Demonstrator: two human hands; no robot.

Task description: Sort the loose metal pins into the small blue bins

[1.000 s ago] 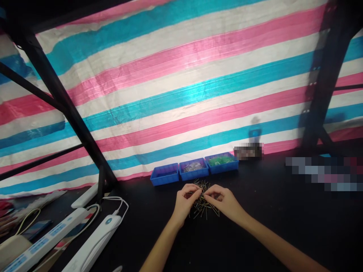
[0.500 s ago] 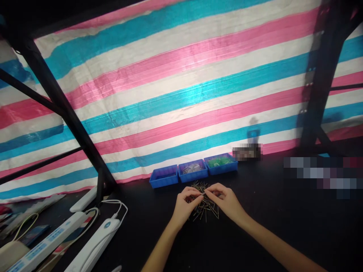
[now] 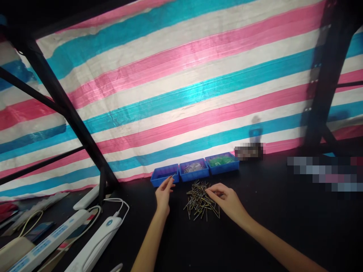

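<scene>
My left hand (image 3: pixel 163 196) is at the front of the left blue tray (image 3: pixel 155 183), thumb and fingers pinched on a small thin piece whose pale tip sticks up over the rim. My right hand (image 3: pixel 228 200) is at the right side of a loose pile of thin dark and yellowish sticks (image 3: pixel 200 202). Its thumb and forefinger are pressed together; I cannot make out what, if anything, is between them. The sticks lie crosswise on the black table. Some dark bits show in the left tray.
Beside it stand a middle blue tray (image 3: pixel 194 174) with clear pieces and a right blue tray (image 3: pixel 224 168) with green pieces. White power strips (image 3: pixel 95 241) and cables lie at the left. A black metal frame (image 3: pixel 68 113) and a striped sheet (image 3: pixel 198 90) rise behind.
My left hand has moved away from my right hand, left and forward from the pile to the left tray. My right hand has stayed nearly in place.
</scene>
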